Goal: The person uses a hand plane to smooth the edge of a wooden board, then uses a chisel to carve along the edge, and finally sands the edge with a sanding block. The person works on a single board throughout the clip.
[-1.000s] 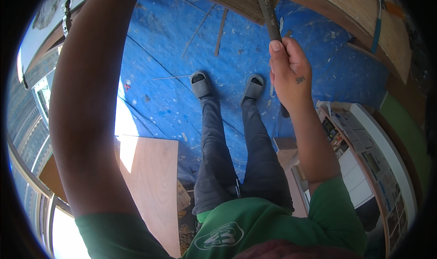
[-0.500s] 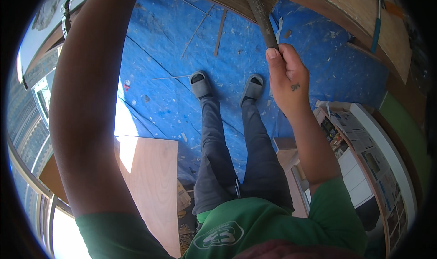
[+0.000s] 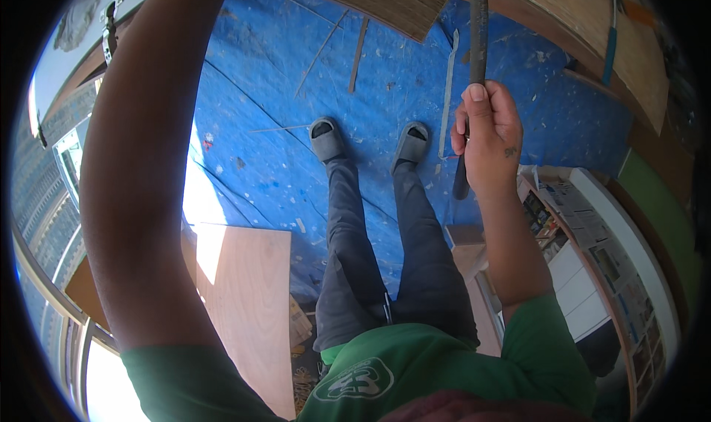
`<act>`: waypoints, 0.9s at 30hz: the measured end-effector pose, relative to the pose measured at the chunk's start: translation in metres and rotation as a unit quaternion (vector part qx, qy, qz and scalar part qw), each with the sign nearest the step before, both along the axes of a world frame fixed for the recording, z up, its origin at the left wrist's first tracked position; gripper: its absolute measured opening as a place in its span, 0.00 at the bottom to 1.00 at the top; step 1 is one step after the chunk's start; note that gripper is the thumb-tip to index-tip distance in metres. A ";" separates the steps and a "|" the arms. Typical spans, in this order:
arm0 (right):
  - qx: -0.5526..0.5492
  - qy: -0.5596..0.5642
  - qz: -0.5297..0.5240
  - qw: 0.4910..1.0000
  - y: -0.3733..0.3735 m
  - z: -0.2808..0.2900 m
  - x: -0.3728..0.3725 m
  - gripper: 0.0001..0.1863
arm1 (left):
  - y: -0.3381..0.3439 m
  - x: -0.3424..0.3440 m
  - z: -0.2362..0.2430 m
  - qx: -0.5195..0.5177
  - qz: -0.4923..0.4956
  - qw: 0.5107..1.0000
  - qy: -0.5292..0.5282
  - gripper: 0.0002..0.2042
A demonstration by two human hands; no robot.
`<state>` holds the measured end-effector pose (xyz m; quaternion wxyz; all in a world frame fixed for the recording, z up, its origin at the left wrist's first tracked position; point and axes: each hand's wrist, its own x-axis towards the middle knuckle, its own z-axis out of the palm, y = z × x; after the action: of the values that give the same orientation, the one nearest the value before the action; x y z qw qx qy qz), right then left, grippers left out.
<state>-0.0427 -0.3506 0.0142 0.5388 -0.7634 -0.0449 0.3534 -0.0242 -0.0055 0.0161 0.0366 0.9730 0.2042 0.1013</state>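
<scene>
My right hand is wrapped round a long, dark, worn handle, the thumb lying along it. Its lower end sticks out below my fist, while the upper end runs out of the picture at the top, so I cannot tell what tool it belongs to. A brown wood-grained panel lies at the top edge, just left of the handle. My left forearm reaches up past the top edge, and the left hand is out of sight.
A blue tarp scattered with debris and thin strips covers the floor under my grey sandals. A pale plywood sheet lies lower left. Upper right are a wooden board and a teal-handled tool; shelving stands at right.
My right hand has shifted right and slightly down with the handle, which now stands more upright. The handle's lower end has come into view, and more of the wood-grained panel's corner shows.
</scene>
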 end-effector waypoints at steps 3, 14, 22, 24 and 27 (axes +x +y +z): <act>0.032 0.028 -0.045 0.998 -0.006 0.009 0.004 0.18 | -0.001 -0.006 0.001 0.045 -0.041 0.998 0.027 0.35; 0.043 0.013 -0.060 0.997 -0.035 -0.003 0.002 0.18 | -0.132 -0.079 -0.015 -0.042 -0.106 0.994 0.005 0.49; 0.039 0.013 0.023 0.999 -0.014 -0.008 -0.007 0.18 | -0.120 -0.103 -0.059 -0.069 0.039 0.971 -0.225 0.46; 0.014 0.001 0.034 0.999 0.000 -0.012 -0.011 0.19 | -0.131 -0.103 -0.050 -0.174 0.159 0.927 -0.293 0.46; -0.001 -0.055 0.054 0.997 0.016 -0.021 -0.009 0.21 | -0.151 -0.081 -0.025 -0.354 0.294 0.818 -0.345 0.46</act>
<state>-0.0518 -0.3345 -0.0071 0.5150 -0.7787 -0.1147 0.3396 -0.1048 -0.1561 -0.0087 0.4150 0.6883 0.4762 0.3567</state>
